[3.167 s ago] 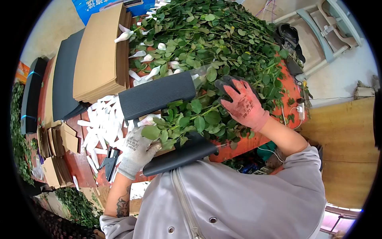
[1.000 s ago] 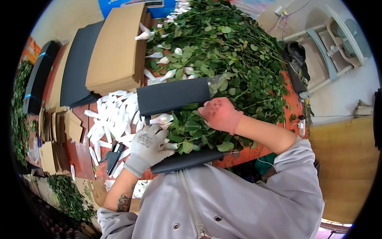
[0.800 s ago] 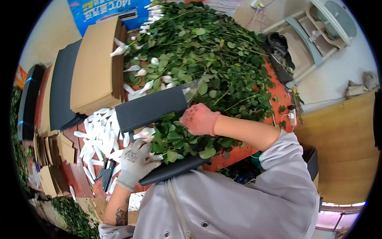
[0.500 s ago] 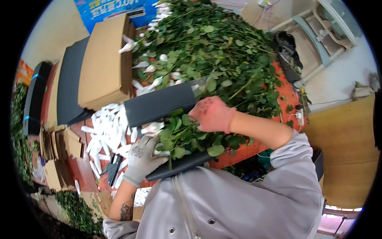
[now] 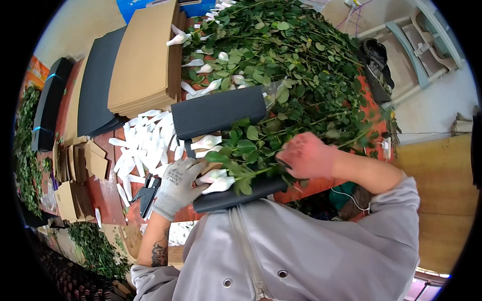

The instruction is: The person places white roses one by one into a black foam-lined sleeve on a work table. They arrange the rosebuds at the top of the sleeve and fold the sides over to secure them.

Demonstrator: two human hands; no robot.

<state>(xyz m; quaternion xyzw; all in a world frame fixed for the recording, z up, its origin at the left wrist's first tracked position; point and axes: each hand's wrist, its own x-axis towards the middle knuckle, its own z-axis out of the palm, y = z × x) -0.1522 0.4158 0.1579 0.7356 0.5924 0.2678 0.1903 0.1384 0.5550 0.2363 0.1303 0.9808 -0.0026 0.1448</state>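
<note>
My left hand (image 5: 178, 185), in a grey glove, has its thumb and fingers apart at two rose heads (image 5: 219, 184) in white net sleeves. The heads point left on a black corrugated sheet (image 5: 241, 194) that curves up at my front. My right hand (image 5: 309, 155), in a pinkish-red glove and slightly blurred, is closed around a leafy rose stem (image 5: 253, 173); its fingertips are partly hidden. Just beyond lie more sleeved rose heads (image 5: 207, 142), brown card and green leaves. Another black corrugated piece (image 5: 218, 113) rests over the flowers behind them.
A large heap of leafy roses (image 5: 306, 60) covers the back of the red table. White net sleeves (image 5: 148, 140) lie loose at left, beside a black stapler (image 5: 148, 194). Stacks of brown cardboard (image 5: 143, 60) and black sheets (image 5: 100, 83) stand farther left.
My right hand has moved right along the stems, and leaves beyond it are blurred. Two sleeved rose heads now show plainly beside my left hand, which stays near the same place.
</note>
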